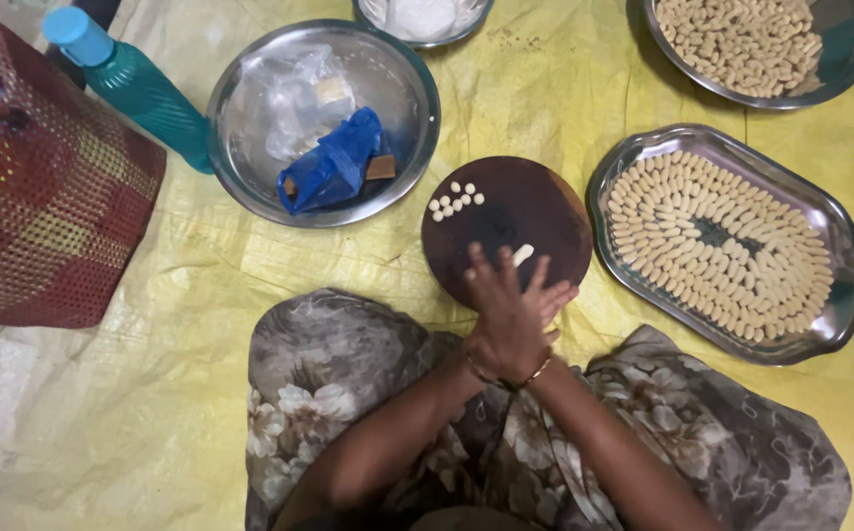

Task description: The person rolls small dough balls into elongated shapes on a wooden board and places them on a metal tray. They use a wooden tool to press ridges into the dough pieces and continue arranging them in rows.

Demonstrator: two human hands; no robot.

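Observation:
My left hand (501,320) lies flat on top of my right hand (557,296), palms pressed together over the near edge of a round dark wooden board (535,211). Only the right hand's fingertips show past the left. Whatever is between the palms is hidden. One small oblong dough piece (523,254) lies on the board just beyond my fingers. Several tiny pale dough balls (454,200) sit in a cluster at the board's far left.
An oval steel tray (845,246) of rolled dough pieces lies right of the board, another tray (845,44) beyond it. A steel bowl (417,88) holds plastic bags. A teal bottle (142,93) and woven basket (48,216) stand left on the yellow sheet (545,88).

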